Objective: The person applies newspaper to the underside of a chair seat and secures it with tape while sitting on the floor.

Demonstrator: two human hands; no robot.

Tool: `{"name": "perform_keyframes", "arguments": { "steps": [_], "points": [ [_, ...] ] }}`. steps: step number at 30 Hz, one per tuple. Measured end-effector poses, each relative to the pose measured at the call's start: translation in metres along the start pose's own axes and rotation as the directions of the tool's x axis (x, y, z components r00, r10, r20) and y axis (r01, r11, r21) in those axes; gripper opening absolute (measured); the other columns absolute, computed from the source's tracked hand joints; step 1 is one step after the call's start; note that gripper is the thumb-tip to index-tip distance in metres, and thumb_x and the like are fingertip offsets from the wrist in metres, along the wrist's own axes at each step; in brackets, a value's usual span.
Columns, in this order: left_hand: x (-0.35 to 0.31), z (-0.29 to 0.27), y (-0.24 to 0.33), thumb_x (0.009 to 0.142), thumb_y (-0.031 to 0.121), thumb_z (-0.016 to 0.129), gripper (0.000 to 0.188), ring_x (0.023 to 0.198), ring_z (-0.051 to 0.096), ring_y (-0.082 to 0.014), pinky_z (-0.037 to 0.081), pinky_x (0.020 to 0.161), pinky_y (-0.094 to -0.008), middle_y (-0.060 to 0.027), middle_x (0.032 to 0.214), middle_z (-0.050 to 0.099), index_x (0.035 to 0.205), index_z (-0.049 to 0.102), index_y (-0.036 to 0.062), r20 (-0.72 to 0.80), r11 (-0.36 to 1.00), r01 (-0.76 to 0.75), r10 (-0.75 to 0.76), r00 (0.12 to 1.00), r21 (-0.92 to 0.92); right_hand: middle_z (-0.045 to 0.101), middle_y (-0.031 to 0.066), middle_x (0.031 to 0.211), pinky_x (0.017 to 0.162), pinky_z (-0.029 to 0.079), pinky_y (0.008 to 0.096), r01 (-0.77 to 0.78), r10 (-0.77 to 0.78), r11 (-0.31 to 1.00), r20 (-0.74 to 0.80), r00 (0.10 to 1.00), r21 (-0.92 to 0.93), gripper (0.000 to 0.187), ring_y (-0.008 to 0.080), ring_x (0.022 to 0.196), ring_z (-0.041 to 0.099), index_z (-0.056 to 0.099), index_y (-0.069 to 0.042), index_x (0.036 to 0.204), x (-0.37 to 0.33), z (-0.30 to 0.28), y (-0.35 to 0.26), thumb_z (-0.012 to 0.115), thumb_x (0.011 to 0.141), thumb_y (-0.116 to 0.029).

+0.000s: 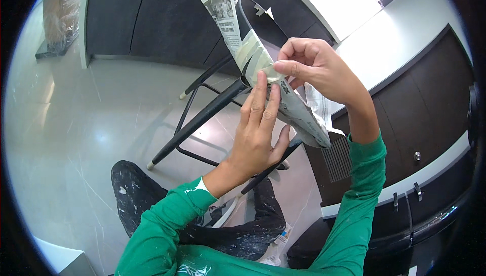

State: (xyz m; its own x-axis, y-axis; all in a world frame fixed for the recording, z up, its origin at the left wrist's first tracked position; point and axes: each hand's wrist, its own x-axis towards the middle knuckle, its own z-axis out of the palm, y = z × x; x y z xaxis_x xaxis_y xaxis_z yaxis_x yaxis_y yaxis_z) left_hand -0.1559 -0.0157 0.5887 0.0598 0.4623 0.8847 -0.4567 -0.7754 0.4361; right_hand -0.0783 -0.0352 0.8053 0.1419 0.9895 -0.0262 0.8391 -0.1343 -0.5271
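Observation:
A bar stool with black metal legs [200,124] stands in front of me, its seat edge wrapped in newspaper [298,116]. Strips of pale masking tape [251,53] hold the paper near the middle of the wrap. My left hand [255,134] lies against the newspaper from below, fingers stretched out and their tips pressing by the tape. Just above it, my right hand [324,66] is closed in a pinch at the tape's edge, thumb toward me. Part of the dark seat [245,22] shows behind the paper; the rest is hidden.
Dark cabinet fronts [167,17] run along the far side, with a white counter [324,2] above. Dark doors [405,119] with a round knob and a vent grille [340,159] are at right. A plastic-wrapped item [61,12] stands far left on the tiled floor [66,139].

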Motion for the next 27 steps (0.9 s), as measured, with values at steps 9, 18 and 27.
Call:
{"name": "perform_keyframes", "arguments": {
  "steps": [9,18,27],
  "points": [
    [0.002,0.001,0.002,0.081,0.006,0.076,0.092,0.149,0.032,-0.0498,0.029,0.119,-0.0518,-0.0364,0.167,0.018,0.159,0.029,-0.0071,0.000,1.000,0.005,-0.005,1.000,0.024,0.073,0.0027,0.096,0.078,0.061,0.0242,0.026,-0.043,0.907,0.032,0.999,0.421,0.026,0.0080,0.085,0.071,0.072,-0.003,0.111,0.001,0.007,0.045,0.067,0.104,-0.027],
    [0.002,0.003,0.004,0.082,0.008,0.076,0.092,0.150,0.029,-0.0492,0.027,0.121,-0.0517,-0.0333,0.167,0.020,0.160,0.027,-0.0056,-0.006,0.994,0.011,-0.011,1.000,0.106,0.075,0.0078,0.105,0.082,0.058,0.0255,0.104,-0.038,0.980,-0.354,0.935,0.171,0.026,0.0114,0.095,0.070,0.073,0.003,0.122,-0.017,0.019,0.028,0.061,0.104,-0.012],
    [0.002,0.004,-0.005,0.090,0.007,0.065,0.079,0.150,0.026,-0.0487,0.024,0.122,-0.0568,-0.0295,0.162,0.027,0.161,0.032,-0.0038,-0.043,0.978,0.032,-0.023,0.999,0.207,0.075,0.0094,0.102,0.078,0.056,0.0248,0.208,-0.218,0.975,-0.531,0.819,-0.080,0.023,0.0116,0.090,0.070,0.075,0.005,0.117,-0.037,0.068,0.014,0.069,0.100,-0.009]
  ]
}}
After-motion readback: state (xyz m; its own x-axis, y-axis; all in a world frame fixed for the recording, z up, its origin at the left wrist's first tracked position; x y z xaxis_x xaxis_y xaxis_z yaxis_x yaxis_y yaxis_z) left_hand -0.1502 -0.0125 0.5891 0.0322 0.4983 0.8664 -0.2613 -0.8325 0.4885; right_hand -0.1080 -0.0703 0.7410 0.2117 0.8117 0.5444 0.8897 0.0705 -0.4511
